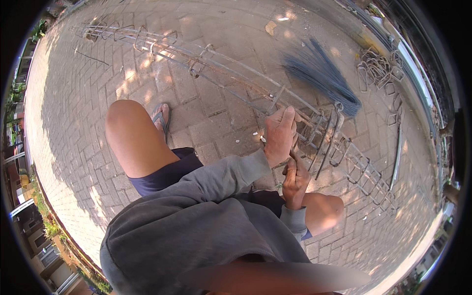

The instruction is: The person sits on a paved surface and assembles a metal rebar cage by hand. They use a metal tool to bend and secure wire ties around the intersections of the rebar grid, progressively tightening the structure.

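Note:
A long rebar cage (231, 73), thin steel bars with square stirrups, runs from the far left down to the right. My left hand (280, 132) is closed at the cage's near side, beside a stirrup; what its fingers hold is hidden. Just below it, my right hand (296, 182) is wrapped round a dark rod-like metal tool (293, 154), whose far end disappears behind the left hand. To the right of my hands, a dark rod with a looped end (338, 106) and several stirrups (339, 147) sit against the cage.
A bundle of dark tie wire (327, 76) lies beyond the cage on the brick paving (206, 132). Loose stirrups (378, 69) are heaped at the far right, with a long metal bar (397, 152) below. My sandalled foot (161, 120) rests on the left; white bits (255, 133) dot the bricks.

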`<state>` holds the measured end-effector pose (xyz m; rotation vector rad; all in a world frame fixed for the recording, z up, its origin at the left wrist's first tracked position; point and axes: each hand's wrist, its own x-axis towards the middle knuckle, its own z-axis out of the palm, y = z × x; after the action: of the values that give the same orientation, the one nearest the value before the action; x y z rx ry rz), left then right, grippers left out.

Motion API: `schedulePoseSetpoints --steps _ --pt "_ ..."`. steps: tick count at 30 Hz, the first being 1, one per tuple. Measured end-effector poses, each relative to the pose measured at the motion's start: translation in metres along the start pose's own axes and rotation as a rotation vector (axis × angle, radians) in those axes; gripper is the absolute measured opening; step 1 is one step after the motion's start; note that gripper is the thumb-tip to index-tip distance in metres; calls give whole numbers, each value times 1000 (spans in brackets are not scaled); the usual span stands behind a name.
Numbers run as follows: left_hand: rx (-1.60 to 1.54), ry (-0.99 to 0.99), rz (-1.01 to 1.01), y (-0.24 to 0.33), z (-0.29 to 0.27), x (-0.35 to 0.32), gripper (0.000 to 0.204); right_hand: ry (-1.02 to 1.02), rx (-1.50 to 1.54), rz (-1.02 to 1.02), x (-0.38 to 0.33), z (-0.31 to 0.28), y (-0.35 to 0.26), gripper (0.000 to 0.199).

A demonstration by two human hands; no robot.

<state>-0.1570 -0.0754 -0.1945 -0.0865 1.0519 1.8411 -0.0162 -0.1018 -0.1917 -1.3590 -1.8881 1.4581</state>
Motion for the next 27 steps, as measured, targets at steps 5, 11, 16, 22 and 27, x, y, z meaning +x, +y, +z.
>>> schedulePoseSetpoints --steps 5,11,16,22,27 --pt "187 -38 94 38 -38 32 39 123 15 122 4 83 -44 28" --pt "887 -523 169 124 -86 82 27 672 336 342 -1 160 -122 31" --pt "1286 -448 263 238 -143 177 29 944 176 317 -9 206 -170 30" --pt "596 168 390 328 -164 249 21 1034 110 338 -17 260 -216 32" --pt "528 -246 225 336 -146 182 19 855 -98 253 14 280 -223 29"
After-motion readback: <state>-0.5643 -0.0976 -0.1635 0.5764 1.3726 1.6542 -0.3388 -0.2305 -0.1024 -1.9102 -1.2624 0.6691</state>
